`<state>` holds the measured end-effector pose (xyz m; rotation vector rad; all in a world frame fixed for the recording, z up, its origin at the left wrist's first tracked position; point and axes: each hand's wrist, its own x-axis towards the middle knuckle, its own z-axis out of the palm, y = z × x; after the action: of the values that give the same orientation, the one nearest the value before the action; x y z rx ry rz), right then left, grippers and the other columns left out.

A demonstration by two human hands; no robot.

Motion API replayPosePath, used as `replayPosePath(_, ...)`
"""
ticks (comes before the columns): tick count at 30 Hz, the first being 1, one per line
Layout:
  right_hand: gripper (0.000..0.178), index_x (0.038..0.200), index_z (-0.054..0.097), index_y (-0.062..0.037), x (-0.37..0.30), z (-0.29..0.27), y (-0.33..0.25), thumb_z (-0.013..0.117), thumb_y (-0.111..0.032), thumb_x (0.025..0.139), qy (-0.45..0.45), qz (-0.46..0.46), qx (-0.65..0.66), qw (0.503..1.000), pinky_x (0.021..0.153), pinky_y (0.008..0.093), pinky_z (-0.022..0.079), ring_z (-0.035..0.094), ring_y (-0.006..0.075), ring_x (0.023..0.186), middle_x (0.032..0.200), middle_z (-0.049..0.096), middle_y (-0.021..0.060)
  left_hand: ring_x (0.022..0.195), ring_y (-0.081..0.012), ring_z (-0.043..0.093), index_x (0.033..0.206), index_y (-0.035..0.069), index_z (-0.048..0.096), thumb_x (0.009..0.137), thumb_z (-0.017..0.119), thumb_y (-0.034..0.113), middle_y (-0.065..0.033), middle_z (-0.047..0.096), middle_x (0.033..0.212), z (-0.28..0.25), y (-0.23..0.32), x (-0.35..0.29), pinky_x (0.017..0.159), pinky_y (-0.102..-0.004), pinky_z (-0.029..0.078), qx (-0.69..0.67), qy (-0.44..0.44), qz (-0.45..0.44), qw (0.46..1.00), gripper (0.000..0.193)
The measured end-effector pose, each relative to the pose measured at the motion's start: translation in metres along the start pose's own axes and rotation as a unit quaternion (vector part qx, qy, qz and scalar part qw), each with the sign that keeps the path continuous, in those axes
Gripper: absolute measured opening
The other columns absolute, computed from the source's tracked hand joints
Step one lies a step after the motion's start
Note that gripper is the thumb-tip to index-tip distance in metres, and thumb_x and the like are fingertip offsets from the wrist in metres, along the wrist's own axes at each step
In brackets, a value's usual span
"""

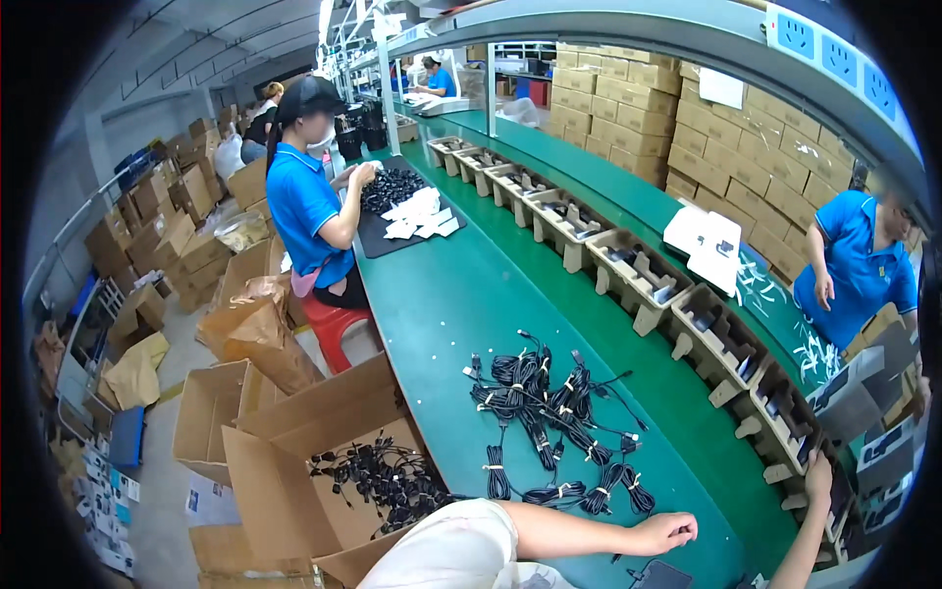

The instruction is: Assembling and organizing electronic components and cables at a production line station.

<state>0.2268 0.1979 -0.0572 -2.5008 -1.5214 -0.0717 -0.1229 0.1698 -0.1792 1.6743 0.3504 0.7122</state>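
My left hand [667, 533] rests over the green table near its right edge, fingers loosely curled, with nothing visible in it. Just below it lies a flat black device [657, 575], partly cut off by the lower edge. Beyond the hand is a heap of black cables [540, 393], coiled and tied with pale bands; several tied bundles [633, 488] lie closest to it. My right hand [817, 483] reaches to the row of trays at the right. Its fingers bend at the rim of a brown pulp tray [785, 417] with dark items inside; what they grip is hidden.
An open carton [285, 491] of black cables stands left of the table. Pulp trays [638, 275] line the green belt [589, 314]. A co-worker [314, 196] sits by a dark mat; another person [854, 265] stands across at the right. Grey boxes [863, 383] are stacked near my right hand.
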Motion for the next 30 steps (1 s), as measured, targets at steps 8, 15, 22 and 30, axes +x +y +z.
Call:
replayPosePath(8,0.048,0.124,0.042,0.0045,-0.048,0.018,-0.005,0.054,-0.021,0.085,0.102,-0.006,-0.101,0.990,0.098,0.0385,0.033,0.040,0.0349,0.118,0.126,0.043,0.0240,0.061,-0.0110,0.053,0.093,0.007,0.051,0.087,0.050,0.013,-0.0028,0.055,0.078,-0.005,0.002,-0.001,0.056,-0.0272,0.043,-0.018,-0.010,-0.029,0.999,0.008)
replayPosePath(15,0.056,0.125,0.039,0.0047,-0.041,0.027,0.026,0.062,-0.009,0.077,0.121,-0.036,0.043,0.991,0.098,0.0374,0.033,0.041,0.0359,0.117,0.126,0.044,0.0229,0.061,-0.0114,0.052,0.094,0.010,0.053,0.086,0.052,0.014,-0.0023,0.057,0.076,-0.009,0.016,-0.003,0.056,-0.0272,0.043,0.004,-0.031,-0.033,0.999,0.009)
replayPosePath(22,0.052,0.123,0.043,0.0014,-0.043,0.011,0.015,0.062,-0.011,0.076,0.090,0.006,0.011,0.996,0.097,0.0379,0.035,0.044,0.0362,0.114,0.122,0.048,0.0222,0.062,-0.0084,0.052,0.097,0.009,0.055,0.086,0.053,0.013,-0.0009,0.058,0.077,-0.009,0.016,-0.005,0.055,-0.0250,0.042,-0.001,-0.036,-0.045,0.998,0.012)
replayPosePath(30,0.028,0.085,0.058,-0.0002,-0.046,0.024,-0.007,0.068,-0.012,0.061,0.292,-0.053,-0.139,0.945,0.071,0.0408,0.044,0.053,0.0316,0.080,0.081,0.052,0.0144,0.063,-0.0068,0.051,0.102,0.007,0.056,0.088,0.052,0.013,-0.0005,0.059,0.080,-0.016,-0.001,-0.001,0.057,-0.0207,0.043,-0.048,-0.082,-0.080,0.992,0.015)
